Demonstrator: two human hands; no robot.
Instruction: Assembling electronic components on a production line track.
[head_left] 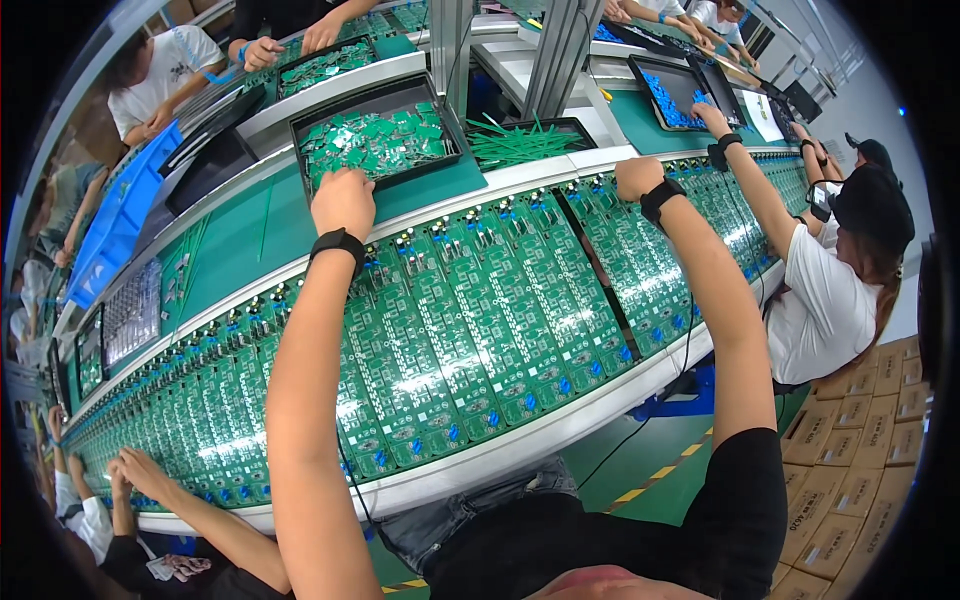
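Long green circuit boards (470,300) lie side by side along the line, with small upright components at their far ends and blue parts at their near ends. My left hand (343,203) is at the near-left edge of a black tray (299,150) heaped with small green circuit boards (375,140). Its fingers are curled together, and their tips are partly hidden. Over the far ends of the long boards, my right hand (640,179) is closed, fingers bent under. Whatever either hand may hold is hidden. Each wrist wears a black strap.
Beyond the line, a second tray (575,124) holds thin green strips. Metal posts (552,70) rise behind it. A co-worker's hand (712,118) reaches toward blue parts on the right; another co-worker's hands (140,472) work at lower left. Cartons (850,450) are stacked at right.
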